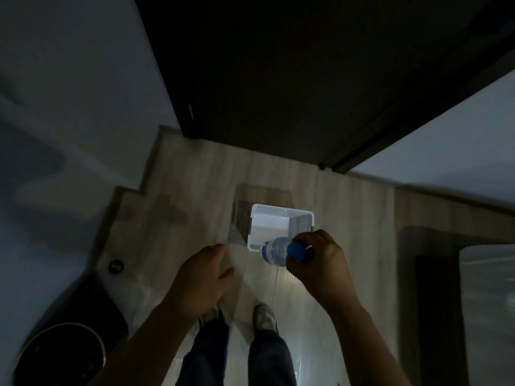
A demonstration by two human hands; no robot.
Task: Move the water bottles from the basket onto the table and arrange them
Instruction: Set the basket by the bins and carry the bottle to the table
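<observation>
Nearest the camera, 2 legs in dark trousers stand on the pale wood floor. Above them the left hand hangs empty, fingers loosely curled. The right hand grips 1 water bottle near its blue cap, the bottle tilted over the near rim of the white perforated basket, which sits on the floor beyond.

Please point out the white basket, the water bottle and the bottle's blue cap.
white basket (278, 210): head view, on its far perforated wall.
water bottle (274, 250): head view, on its clear body.
blue cap (296, 249): head view, on the cap's top.
</observation>
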